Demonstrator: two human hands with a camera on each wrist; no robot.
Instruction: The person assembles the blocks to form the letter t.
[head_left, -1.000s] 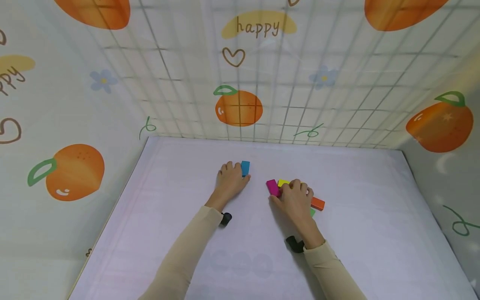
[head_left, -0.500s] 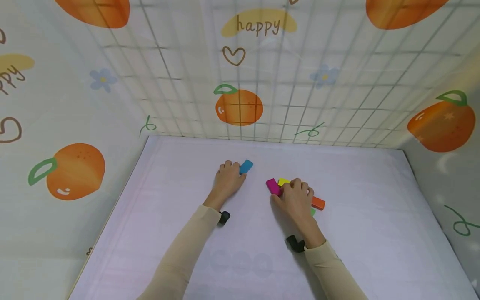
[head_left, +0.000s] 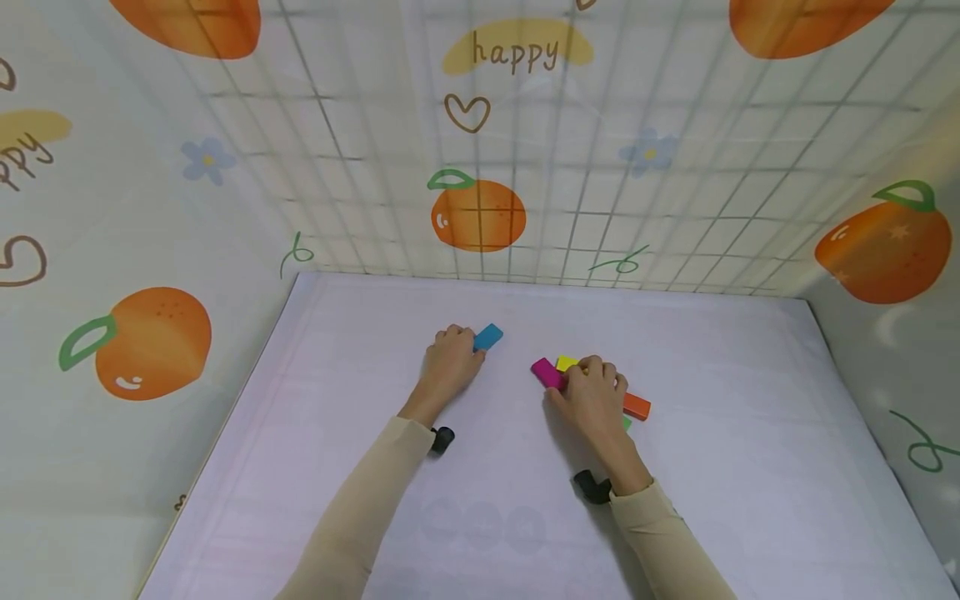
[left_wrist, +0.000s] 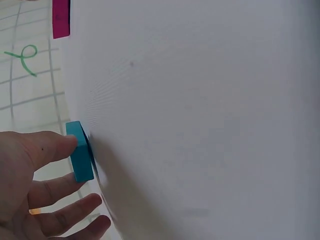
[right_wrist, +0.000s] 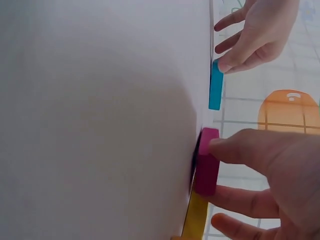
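A blue block (head_left: 490,336) is pinched between the thumb and forefinger of my left hand (head_left: 450,358), its far end pointing to the back right. In the left wrist view the thumb presses on one face of this blue block (left_wrist: 81,155). To the right, my right hand (head_left: 596,402) pinches a magenta block (head_left: 546,372) by its near end. A yellow block (head_left: 566,363) lies right behind it, partly hidden by the fingers. The right wrist view shows the thumb on the magenta block (right_wrist: 207,170), with the yellow block (right_wrist: 195,217) close beside it.
An orange block (head_left: 637,407) and a green block (head_left: 627,422) stick out from under the right hand, mostly covered. All lie on a white table (head_left: 450,517) with a patterned cloth wall (head_left: 390,217) behind.
My left hand has shifted slightly left and turned the blue block from nearly upright in view to slanting right. The right hand is almost still; the magenta block has swung slightly.
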